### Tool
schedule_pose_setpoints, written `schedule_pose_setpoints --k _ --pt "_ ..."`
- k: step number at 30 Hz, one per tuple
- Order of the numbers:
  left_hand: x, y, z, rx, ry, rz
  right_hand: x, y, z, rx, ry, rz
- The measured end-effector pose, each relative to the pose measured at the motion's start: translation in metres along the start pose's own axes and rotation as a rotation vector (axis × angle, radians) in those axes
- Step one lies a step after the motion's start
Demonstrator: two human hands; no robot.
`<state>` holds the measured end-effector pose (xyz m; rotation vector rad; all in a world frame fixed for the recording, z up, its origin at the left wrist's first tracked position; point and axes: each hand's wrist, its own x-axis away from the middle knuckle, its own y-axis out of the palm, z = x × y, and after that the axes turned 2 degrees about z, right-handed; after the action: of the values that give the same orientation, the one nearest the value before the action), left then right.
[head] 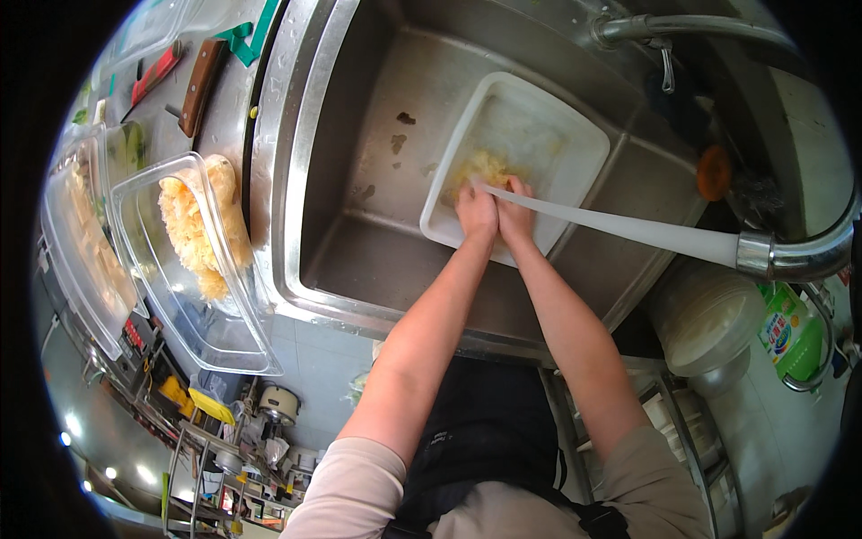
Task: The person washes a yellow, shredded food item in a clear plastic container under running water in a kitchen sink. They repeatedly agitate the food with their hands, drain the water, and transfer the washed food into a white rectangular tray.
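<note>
A white plastic tub [579,128] stands in a stainless steel sink [390,175], with cloudy water in it. Pale yellow, ruffled food pieces [488,165], perhaps white fungus, lie in the tub at my fingertips. My left hand [478,212] and my right hand [516,209] are side by side inside the tub, wrists close together, at the near edge of the pieces. A stream of water [619,226] from the metal faucet [774,256] at the right falls on my left hand and the pieces. My fingertips are partly hidden by water and food, so the grip is unclear.
On the counter at the left are a clear plastic container [222,357] with more ruffled pieces [195,229], another container [87,256], a wooden-handled knife [202,84] and a red-handled tool [158,73]. A second faucet [667,27] is at upper right; a green detergent bottle [794,330] stands at right.
</note>
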<state>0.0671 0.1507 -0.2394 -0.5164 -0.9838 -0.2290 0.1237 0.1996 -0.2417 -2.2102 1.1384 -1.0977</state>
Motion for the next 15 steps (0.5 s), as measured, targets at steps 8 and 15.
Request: schedule_pose_setpoints --k 8,15 --pt "0.004 0.007 0.014 0.197 -0.038 -0.053 -0.005 0.012 0.0 -0.59 0.173 -0.036" --pt "0.009 0.005 0.022 -0.007 0.097 -0.04 -0.008 -0.001 -0.004 -0.418 0.19 -0.035"
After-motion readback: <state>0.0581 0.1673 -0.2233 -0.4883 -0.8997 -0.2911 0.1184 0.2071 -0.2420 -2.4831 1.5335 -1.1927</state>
